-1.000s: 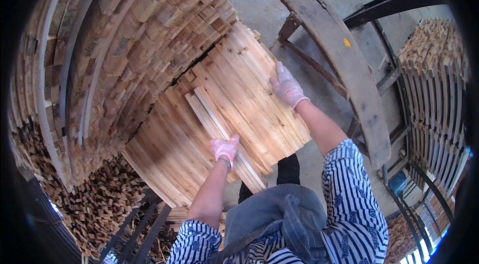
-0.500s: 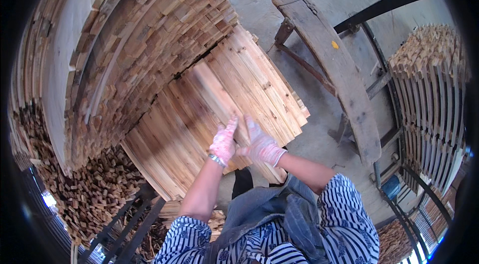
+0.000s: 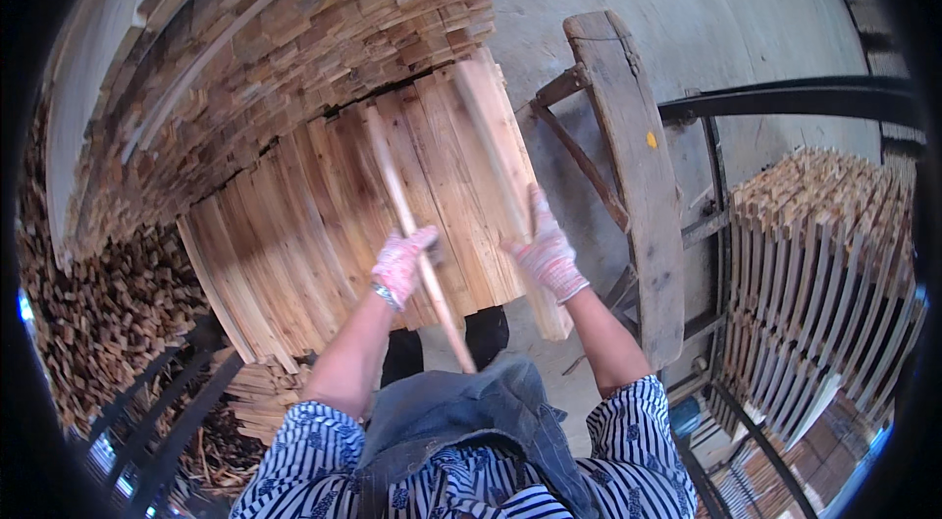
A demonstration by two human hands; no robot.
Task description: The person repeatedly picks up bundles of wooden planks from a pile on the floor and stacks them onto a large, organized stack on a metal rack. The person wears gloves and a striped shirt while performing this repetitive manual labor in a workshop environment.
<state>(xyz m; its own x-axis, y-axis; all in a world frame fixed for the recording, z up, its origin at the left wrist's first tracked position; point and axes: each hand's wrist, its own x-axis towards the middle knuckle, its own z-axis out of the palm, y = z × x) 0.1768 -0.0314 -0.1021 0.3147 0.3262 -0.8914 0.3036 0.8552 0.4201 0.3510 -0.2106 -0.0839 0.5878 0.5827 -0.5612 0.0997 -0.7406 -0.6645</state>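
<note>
My left hand [image 3: 397, 266], in a pink-and-white work glove, is closed on a narrow wooden strip [image 3: 392, 176] that stands on edge across the layer of boards [image 3: 294, 225]. Further right, my gloved right hand [image 3: 551, 258] grips a wider wooden plank [image 3: 494, 134], blurred at its far part, along the right end of that layer. The near end of this plank juts past the boards' front edge. Both pieces slant away from me, apart from each other. Beneath them the boards lie side by side, pale and brown, with some knots.
A tall stack of cut boards [image 3: 324, 28] rises behind the layer. At right stands a worn wooden bench [image 3: 633, 176], with a dark metal frame [image 3: 721, 185] and another stack of slats [image 3: 824, 215] beyond it. Many small wood ends [image 3: 118, 313] are piled at left.
Half a second ago both hands were close together on wood at the middle. Now they are apart, each with its own piece, the right one further right. The view has turned.
</note>
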